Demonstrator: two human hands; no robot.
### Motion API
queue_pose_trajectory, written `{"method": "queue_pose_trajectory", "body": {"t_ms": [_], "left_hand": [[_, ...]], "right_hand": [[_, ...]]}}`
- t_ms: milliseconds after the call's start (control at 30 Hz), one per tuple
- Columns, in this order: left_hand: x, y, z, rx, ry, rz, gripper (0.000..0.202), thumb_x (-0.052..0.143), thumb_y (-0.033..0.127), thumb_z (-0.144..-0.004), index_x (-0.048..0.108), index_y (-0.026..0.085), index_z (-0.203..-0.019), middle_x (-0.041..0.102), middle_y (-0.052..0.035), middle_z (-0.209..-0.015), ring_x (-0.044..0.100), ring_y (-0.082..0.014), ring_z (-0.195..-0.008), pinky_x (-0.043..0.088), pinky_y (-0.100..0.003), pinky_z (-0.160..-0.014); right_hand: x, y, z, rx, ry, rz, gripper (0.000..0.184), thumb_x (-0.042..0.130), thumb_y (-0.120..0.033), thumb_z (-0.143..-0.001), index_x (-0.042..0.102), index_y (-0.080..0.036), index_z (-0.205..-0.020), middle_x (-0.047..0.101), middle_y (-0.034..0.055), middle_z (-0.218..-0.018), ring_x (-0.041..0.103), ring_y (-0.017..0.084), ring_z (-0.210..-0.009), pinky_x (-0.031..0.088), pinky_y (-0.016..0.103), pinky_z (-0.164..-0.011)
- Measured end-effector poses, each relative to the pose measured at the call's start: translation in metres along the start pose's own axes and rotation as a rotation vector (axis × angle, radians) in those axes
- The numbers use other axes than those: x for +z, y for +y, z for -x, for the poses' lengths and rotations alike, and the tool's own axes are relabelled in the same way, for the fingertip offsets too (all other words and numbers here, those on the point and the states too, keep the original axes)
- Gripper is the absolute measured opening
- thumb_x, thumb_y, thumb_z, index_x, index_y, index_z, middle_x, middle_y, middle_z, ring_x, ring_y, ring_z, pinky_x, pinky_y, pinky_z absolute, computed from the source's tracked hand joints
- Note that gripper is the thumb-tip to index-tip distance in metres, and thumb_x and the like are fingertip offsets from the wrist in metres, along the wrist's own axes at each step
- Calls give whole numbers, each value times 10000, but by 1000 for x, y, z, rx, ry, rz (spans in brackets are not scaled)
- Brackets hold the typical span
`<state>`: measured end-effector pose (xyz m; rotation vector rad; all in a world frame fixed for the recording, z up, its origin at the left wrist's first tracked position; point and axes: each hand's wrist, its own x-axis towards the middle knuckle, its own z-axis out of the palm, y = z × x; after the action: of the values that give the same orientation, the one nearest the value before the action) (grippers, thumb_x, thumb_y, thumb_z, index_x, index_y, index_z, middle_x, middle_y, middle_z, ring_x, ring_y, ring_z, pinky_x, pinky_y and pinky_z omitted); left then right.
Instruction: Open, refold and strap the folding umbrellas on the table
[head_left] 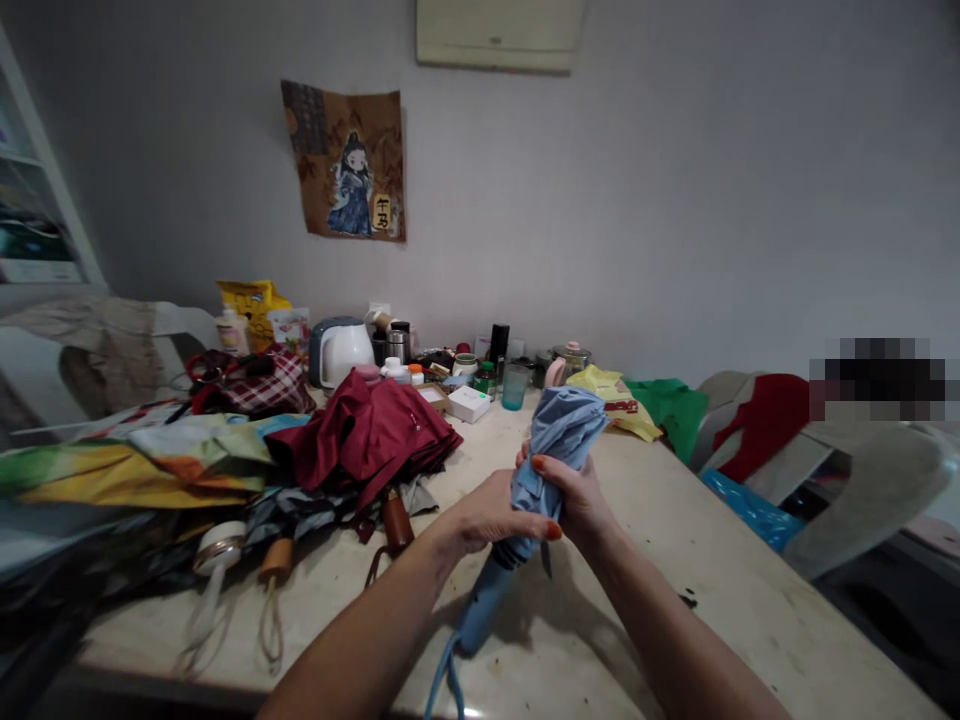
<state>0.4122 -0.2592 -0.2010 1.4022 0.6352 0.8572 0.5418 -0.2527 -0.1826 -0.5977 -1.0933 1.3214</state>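
Blue umbrella (568, 425), bunched, tilted over the table (750, 590), its handle (484, 600) low and to the left, cord (448, 665) hanging. Left hand (496, 508) curled round the lower folds, thumb across; right hand (576, 495) closed on them opposite, thumb higher. Other fingers mostly hidden. Red umbrella (367, 430) lies left; glass (514, 388) beyond.

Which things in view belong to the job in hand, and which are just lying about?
In the job:
- blue umbrella, its folds gripped by the left hand and right hand
- its blue handle

Apparently just lying about:
- maroon umbrella
- white kettle
- small white box
- teal-bottomed cup
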Motion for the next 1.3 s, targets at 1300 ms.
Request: {"method": "queue_pose_trajectory", "body": {"t_ms": [1300], "left_hand": [[-36, 2, 11, 131, -74, 532, 437, 751, 379, -557, 655, 79, -860, 638, -99, -743, 533, -107, -578, 363, -188, -449]], "right_hand": [[-23, -13, -21, -179, 153, 118, 204, 668, -235, -632, 473, -199, -582, 408, -71, -462, 328, 64, -418, 217, 206, -421]]}}
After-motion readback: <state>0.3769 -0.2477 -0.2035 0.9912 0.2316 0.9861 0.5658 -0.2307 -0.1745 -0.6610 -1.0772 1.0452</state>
